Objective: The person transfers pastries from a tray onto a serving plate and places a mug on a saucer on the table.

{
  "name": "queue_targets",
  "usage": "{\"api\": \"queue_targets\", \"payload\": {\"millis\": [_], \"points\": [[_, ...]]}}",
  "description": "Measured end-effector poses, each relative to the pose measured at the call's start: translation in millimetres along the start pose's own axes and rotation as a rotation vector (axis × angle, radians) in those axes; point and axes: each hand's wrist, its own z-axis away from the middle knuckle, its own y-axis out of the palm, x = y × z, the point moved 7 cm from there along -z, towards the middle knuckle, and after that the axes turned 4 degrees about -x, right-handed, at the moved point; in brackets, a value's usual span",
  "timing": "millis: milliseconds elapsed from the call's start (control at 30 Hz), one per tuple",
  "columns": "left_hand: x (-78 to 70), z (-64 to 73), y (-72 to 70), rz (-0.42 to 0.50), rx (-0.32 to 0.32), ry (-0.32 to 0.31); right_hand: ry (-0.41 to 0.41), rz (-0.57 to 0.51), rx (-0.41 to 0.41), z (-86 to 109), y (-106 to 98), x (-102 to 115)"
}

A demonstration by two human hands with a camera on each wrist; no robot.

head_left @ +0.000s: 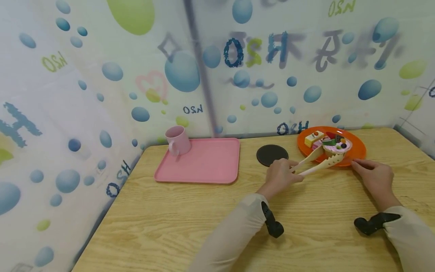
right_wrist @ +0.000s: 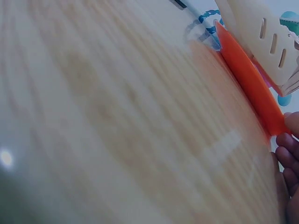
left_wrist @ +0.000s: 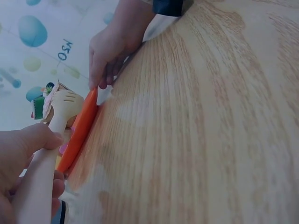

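Wood table (head_left: 163,226): It is the big flat thing under everything, and its near part is closest of all.
Sleeves (head_left: 234,230): They are light tan, with a black wrist camera (head_left: 273,223) by each hand.
Right hand (head_left: 375,179): Its thumb and fingers pinch the near edge of the orange plate (head_left: 359,151). I think this helps the plate stay put.
Left hand (head_left: 280,174): Its fingers are curled round the cream tongs (head_left: 321,165).
Tong tips: They are spread apart, one by the left side of the pink tart (head_left: 342,146) and one in front of it. So reaching the tart looks done. I cannot tell if the tips squeeze it.
Pink tray (head_left: 204,162): It lies flat, well off to the left of the plate.
Black round mat (head_left: 272,155): It lies between the tray and the plate and touches neither.
Pink mug (head_left: 178,140): It stands up on the tray's back left corner.
Pink tart, how far along: It is over the plate, with fruit bits on top. I cannot tell if its bottom touches the plate. Getting it clear of the plate is not done yet.
Yellow cake (head_left: 313,139): It is on the plate, behind and left of the tart. No tong tip is round it.
Wall (head_left: 289,19): Farthest back, with blue and green spots.
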Motion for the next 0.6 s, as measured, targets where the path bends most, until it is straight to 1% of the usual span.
{"api": "queue_targets", "payload": {"millis": [167,400,600], "points": [[-2.7,-2.4,0.3,-0.011,-0.001,0.01,0.005,-0.01,0.006,0.9,0.0,0.8],[-8.3,-7.7,1.4,-0.063,-0.005,0.034,0.018,-0.014,0.008,0.1,0.3,-1.0],[-11.9,-14.0,4.1,-0.076,0.012,0.044,0.009,-0.018,0.002,-0.1,-0.1,-0.3]]}}
